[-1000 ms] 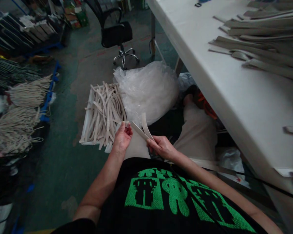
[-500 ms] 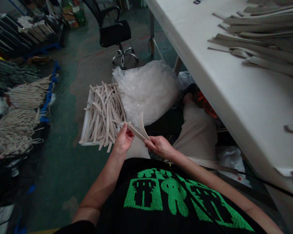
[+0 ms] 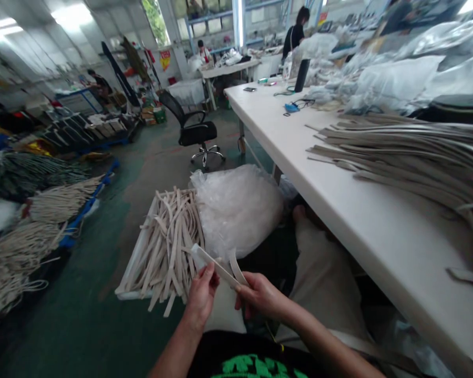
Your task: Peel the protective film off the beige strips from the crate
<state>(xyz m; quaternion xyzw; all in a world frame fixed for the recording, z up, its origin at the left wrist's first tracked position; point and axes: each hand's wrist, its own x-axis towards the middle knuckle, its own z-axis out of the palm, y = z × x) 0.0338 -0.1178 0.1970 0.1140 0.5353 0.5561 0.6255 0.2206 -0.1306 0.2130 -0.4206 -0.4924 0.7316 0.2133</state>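
Between my two hands is a pale beige strap (image 3: 221,269), folded back on itself near my right hand. My left hand (image 3: 203,290) is closed, thumb and fingers pinching the strap near its left end. My right hand (image 3: 260,295) closes on the folded part, one short end curving up above the fingers. A whitish piece shows at the strap's upper left end; I cannot make out what it is. Just beyond my left hand, a white tray (image 3: 137,268) on the floor is heaped with similar beige straps (image 3: 172,236). Against the tray lies a large clear plastic bag (image 3: 240,210) with pale contents.
A long white table (image 3: 284,142) runs along my right, bearing a pile of grey-beige straps (image 3: 410,147) and plastic bags. Ahead stands a black office chair (image 3: 199,131). On the left, bundles of cords (image 3: 35,236) lie by a blue pallet (image 3: 90,205). Several people work farther back.
My view has tilted up, bringing the room and the table's far end into sight. My left hand now sits lower along the strap, with more of its left end showing beyond the fingers.
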